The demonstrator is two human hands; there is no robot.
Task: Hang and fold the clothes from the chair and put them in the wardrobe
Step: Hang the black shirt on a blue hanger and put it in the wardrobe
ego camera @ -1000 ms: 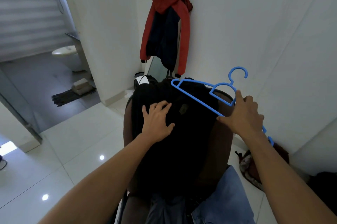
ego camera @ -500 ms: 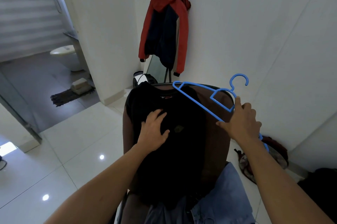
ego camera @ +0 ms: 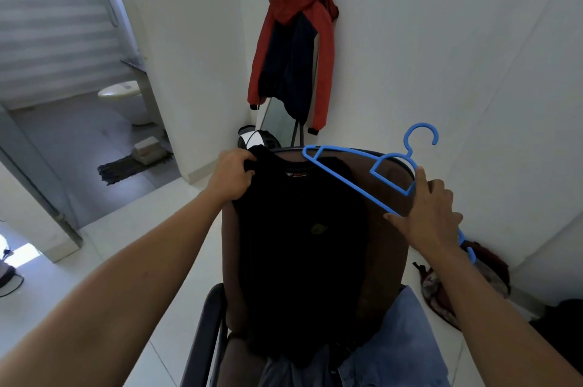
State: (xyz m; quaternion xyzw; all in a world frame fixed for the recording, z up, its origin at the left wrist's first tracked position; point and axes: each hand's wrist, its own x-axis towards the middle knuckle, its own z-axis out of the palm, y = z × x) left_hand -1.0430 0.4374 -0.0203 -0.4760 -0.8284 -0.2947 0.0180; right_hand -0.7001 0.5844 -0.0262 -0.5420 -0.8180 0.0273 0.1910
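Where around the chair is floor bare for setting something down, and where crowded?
Bare: the white tiled floor left of the brown chair, toward the bathroom doorway. Crowded: the seat, covered by blue denim clothes, and the floor right of the chair, where a reddish cloth heap lies.

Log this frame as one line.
left hand grips shoulder of black T-shirt draped on brown chair back | right hand holds blue plastic hanger | shirt not yet on hanger
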